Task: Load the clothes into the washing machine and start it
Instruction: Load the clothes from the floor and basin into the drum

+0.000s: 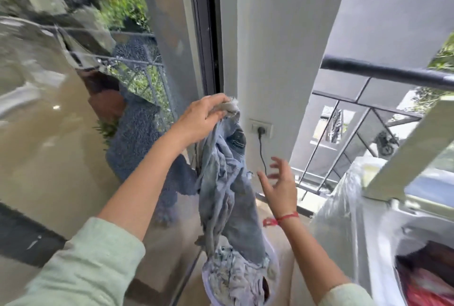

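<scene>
Dangling at centre: jeans (226, 195), top bunched in the left hand (204, 116) at 12 o'clock, hem down in the basket (275, 265) at 6. Right hand (280, 182) at 3 spread, holding nothing. Likely to snag the rim or slip from a one-handed grip short of the washer (368, 232) at 4.

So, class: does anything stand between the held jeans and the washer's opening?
Only the person's own right hand, open, hangs between the jeans, gripped by the left hand, and the washer. The lid is up, and clothes already lie inside.
</scene>
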Tool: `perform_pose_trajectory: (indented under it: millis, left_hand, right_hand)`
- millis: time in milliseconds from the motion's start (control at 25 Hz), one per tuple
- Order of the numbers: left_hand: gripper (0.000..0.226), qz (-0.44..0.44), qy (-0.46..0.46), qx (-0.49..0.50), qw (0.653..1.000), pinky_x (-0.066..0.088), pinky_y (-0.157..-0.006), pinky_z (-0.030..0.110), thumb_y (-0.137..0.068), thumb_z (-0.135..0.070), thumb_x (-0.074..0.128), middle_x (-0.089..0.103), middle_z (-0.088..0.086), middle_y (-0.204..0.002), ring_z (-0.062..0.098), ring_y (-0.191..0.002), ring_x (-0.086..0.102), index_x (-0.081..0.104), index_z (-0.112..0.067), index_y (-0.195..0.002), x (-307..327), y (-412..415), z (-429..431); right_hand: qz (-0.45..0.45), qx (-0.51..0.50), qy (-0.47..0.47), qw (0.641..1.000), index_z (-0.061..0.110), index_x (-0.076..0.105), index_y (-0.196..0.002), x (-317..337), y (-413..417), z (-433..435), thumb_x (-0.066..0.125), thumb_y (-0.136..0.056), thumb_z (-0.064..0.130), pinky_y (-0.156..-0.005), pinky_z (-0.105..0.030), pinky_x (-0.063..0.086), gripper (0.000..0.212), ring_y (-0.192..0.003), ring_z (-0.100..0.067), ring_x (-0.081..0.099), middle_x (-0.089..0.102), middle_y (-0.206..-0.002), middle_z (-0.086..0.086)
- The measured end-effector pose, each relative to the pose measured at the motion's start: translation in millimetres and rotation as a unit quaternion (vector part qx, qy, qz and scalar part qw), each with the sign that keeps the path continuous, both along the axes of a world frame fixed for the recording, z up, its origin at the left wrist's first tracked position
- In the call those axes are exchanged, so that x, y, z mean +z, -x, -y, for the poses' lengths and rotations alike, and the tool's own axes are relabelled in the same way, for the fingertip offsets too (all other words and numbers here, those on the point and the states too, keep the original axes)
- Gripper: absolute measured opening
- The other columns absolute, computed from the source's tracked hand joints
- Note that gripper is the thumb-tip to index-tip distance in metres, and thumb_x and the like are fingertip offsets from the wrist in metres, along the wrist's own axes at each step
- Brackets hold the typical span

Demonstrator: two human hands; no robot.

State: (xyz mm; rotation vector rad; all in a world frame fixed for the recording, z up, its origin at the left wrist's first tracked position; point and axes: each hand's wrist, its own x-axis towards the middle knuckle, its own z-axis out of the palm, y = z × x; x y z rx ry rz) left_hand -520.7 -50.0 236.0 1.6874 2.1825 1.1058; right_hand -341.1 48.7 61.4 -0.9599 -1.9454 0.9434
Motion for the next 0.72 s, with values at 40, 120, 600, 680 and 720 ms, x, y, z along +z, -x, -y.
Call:
perform_pose_trajectory:
  millis: [40,120,600,680,720]
  left_hand:
    - [0.017,0.000,0.015,-0.026,1.000,0.046,-0.093,0.033,-0.094,-0.007,0.050,0.064,0.000,-0.105,0.016,-0.102,0.059,0.059,-0.018,-0.102,7,-3,4]
    - [0.017,-0.015,0.051,-0.073,0.996,0.045,-0.098,0.033,-0.094,-0.009,0.050,0.066,-0.003,-0.107,0.011,-0.105,0.060,0.060,-0.018,-0.105,19,-10,11]
    - [0.010,-0.111,0.002,0.001,0.994,0.043,-0.071,0.033,-0.097,-0.017,0.044,0.062,-0.004,-0.088,0.015,-0.081,0.058,0.052,-0.024,-0.100,57,29,44]
    - [0.011,-0.091,-0.047,0.029,0.994,0.040,-0.070,0.035,-0.097,-0.015,0.044,0.059,-0.003,-0.083,0.020,-0.079,0.055,0.051,-0.022,-0.101,49,43,34]
    - [0.011,-0.091,-0.067,0.043,0.993,0.038,-0.068,0.035,-0.096,-0.014,0.044,0.056,-0.005,-0.080,0.020,-0.077,0.052,0.051,-0.021,-0.102,46,48,30]
  right_hand:
    - [0.010,0.024,-0.004,1.000,0.019,0.042,-0.133,8,4,-6,0.073,-0.078,0.037,-0.081,-0.020,0.049,0.066,-0.101,-0.015,0.058,0.051,-0.123,-0.003]
    - [0.053,0.084,-0.025,0.995,0.025,0.025,-0.146,24,15,-17,0.078,-0.071,0.040,-0.106,-0.036,0.034,0.092,-0.129,-0.018,0.036,0.031,-0.145,-0.005]
    - [-0.073,0.053,0.017,0.996,0.018,0.049,-0.067,77,20,-38,0.071,-0.071,0.028,-0.054,-0.021,0.035,0.025,-0.054,0.001,0.042,0.046,-0.056,0.012]
    - [-0.018,0.114,0.008,0.993,0.024,0.052,-0.073,95,1,-38,0.080,-0.069,0.021,-0.052,-0.014,0.036,0.028,-0.052,0.005,0.045,0.049,-0.058,0.015]
    - [0.043,0.179,0.013,0.983,0.028,0.055,-0.078,99,-10,-36,0.081,-0.069,0.017,-0.056,-0.013,0.039,0.029,-0.057,0.008,0.048,0.052,-0.063,0.015]
